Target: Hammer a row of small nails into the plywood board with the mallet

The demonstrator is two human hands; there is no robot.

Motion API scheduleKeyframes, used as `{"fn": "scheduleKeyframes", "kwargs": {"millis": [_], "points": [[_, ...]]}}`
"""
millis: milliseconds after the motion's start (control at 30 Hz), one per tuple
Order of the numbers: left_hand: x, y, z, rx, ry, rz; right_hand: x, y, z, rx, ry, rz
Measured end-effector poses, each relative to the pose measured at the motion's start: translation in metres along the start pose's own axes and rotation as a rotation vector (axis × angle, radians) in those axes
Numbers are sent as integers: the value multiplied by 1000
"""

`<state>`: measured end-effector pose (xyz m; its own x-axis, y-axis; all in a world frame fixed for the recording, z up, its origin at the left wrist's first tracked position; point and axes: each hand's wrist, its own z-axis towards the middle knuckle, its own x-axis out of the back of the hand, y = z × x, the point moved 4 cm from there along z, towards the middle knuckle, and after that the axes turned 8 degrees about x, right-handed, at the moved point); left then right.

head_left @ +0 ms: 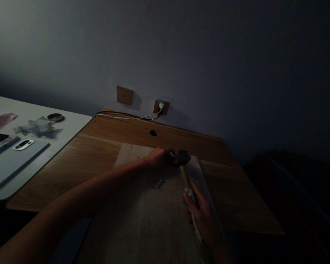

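My right hand (199, 209) is wrapped round the wooden handle of a hammer (184, 178), whose dark head is raised toward the far end of a pale wooden board (151, 216). Close to the left of that head, my left hand (159, 157) rests low over the board with its fingers drawn together. What they hold, if anything, is lost in shadow beside the hammer head. A small heap of nails (158, 182) lies on the board, nearer to me than my left hand.
Under the board is a wooden desk (222, 183) with a round cable hole (153, 133). Behind it, a wall socket (161, 106) has cables plugged in. On the white table (74, 123) at left lie a grey-white case (19, 161), a crumpled plastic bag (40, 126) and a dark round object (55, 117).
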<state>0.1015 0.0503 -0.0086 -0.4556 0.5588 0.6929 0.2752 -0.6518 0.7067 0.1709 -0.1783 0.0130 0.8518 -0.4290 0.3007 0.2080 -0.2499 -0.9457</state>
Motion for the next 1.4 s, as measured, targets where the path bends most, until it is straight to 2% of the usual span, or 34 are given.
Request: {"fn": "scheduleKeyframes", "kwargs": {"millis": [100, 267, 433, 533, 733, 900, 1133, 1400], "points": [[3, 3, 1, 8, -30, 14, 3, 2, -3, -16, -2, 10], [23, 19, -6, 29, -228, 101, 22, 13, -22, -53, 38, 6], [37, 53, -33, -211, -481, 338, 40, 36, -38, -127, 51, 14], [33, 66, -45, -221, -582, 391, 40, 48, -41, -155, 63, 19], [24, 72, -48, -141, -641, 446, 28, 48, -45, -168, 65, 47], [24, 78, -49, -178, -688, 442, 26, 43, -46, -141, 88, 48], [21, 73, -47, -211, -658, 375, 25, 42, -47, -165, 92, 70], [20, 71, -49, -165, -656, 332, 31, 52, -46, -205, 64, 40]]}}
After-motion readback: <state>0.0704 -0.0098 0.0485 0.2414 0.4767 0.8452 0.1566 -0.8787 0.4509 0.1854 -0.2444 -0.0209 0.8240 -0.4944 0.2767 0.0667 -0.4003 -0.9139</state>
